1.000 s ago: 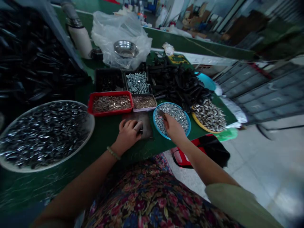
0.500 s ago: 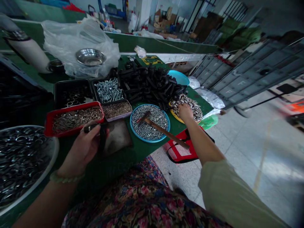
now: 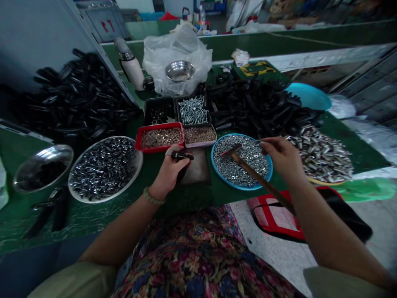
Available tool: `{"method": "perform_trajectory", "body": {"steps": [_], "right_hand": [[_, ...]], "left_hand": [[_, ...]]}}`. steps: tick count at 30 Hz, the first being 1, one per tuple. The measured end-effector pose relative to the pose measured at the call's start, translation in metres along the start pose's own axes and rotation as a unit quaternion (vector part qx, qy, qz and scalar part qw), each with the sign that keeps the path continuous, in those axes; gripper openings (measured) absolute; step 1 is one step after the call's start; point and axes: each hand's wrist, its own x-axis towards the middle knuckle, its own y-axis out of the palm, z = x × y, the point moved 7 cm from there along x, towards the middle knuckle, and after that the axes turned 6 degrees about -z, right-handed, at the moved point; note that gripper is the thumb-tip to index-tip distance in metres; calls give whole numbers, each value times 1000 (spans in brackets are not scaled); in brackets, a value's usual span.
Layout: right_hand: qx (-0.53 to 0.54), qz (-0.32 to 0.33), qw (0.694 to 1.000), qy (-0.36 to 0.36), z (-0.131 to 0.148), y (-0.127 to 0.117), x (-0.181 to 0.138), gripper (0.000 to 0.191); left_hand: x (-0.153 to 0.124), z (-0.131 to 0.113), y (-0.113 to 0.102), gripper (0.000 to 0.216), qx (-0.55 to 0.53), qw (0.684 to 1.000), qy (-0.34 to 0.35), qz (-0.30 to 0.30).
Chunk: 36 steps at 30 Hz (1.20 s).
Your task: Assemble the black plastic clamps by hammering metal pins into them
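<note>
My left hand (image 3: 169,174) is closed around a black handle-like part (image 3: 182,156), held over a flat grey metal plate (image 3: 198,167). My right hand (image 3: 283,159) is above the right rim of a blue dish of nuts (image 3: 240,182), its thumb and fingertips pinched together; what they hold is too small to make out. Across the nuts lies a hammer (image 3: 257,176), its wooden handle passing behind my right forearm. Beyond that hand, short silvery metal sleeves (image 3: 325,155) are heaped on a yellow-rimmed dish.
Before me stand a red tray of pins (image 3: 161,138), a tray of small brown pieces (image 3: 198,134) and a tray of bolts (image 3: 192,111). Black parts (image 3: 254,103) are piled behind. A white basin of shiny rings (image 3: 105,169) and pliers (image 3: 51,211) lie left.
My right hand has left the sleeve heap and come left to the nut dish, fingertips pinched. My left hand still holds the black part. The view has turned left.
</note>
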Motion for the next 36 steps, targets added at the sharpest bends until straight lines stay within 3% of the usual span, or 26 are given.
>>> {"method": "perform_trajectory", "body": {"steps": [3,5,7,10,14,18,25,27,29,32,34,36], "right_hand": [[147,124,981,23,50,69,-43,24],[203,169,964,33,71,101,-61,24],[231,188,954,34,84,121,-69,22],[237,213,948,21,97,143,-71,19],[220,259,941,-1,111,167,-74,16],[212,278,937,-18,121,176,-76,15],[187,295,936,-36,116,174,-72,12],[143,295,941,-89,120,169,-71,10],[66,304,932,-188,134,165,-74,9],[-43,349,881,-316,154,169,-82,16],[-59,357,862,-355,158,168,-71,24],[-80,300,887,-342,145,159,-35,27]], "left_hand": [[-3,2,-2,41,-15,1000,-18,-1],[-6,2,-4,39,-26,999,-26,11],[-8,-1,-7,43,-8,1000,-9,20],[-10,-11,-15,60,98,992,83,18],[-14,-24,-18,68,234,949,210,20],[-15,-31,-17,68,271,930,247,32],[-12,-31,-14,64,277,931,229,66],[-9,-28,-13,59,287,932,208,74],[-6,-25,-8,51,307,929,181,100],[-1,-21,6,32,335,918,121,173],[1,-20,12,27,305,928,77,199],[4,-24,9,28,252,950,39,180]]}}
